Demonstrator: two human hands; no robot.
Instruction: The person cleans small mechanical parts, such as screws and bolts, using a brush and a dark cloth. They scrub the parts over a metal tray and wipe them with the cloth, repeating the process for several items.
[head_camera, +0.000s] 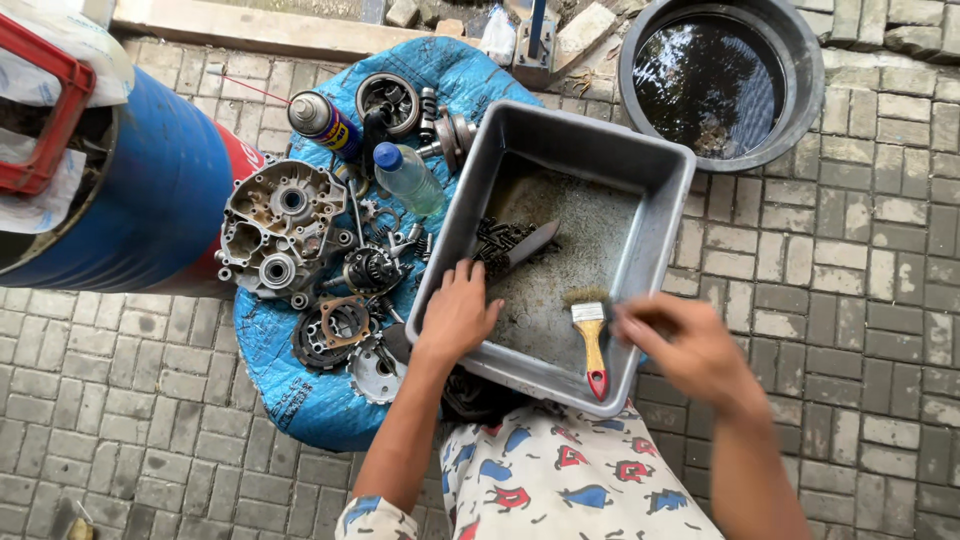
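Two hands: both worked at the grey tray (655, 190), which sat tilted on the blue tarp (300, 395).
Left hand (457, 312): lay on the tray's near rim at about 8 o'clock, fingers curled loosely over the edge, holding nothing else.
Right hand (690, 345): blurred at about 4 o'clock of the tray, just beside the paintbrush (591, 335); whether it was open or closed could not be told.
Paintbrush: rested inside the tray against the near wall, bristles toward 12 o'clock, red-tipped handle toward 6.
In the tray: a heap of small dark bolts (497, 240) and a flat metal piece at 10 o'clock, in shallow murky liquid.
Waiting: the engine case (280, 228), gears and a gasket lay on the tarp at 9 o'clock of the tray, apparently yet to be washed.
Judgement: cleaning looked partway, small parts soaking, large ones left.
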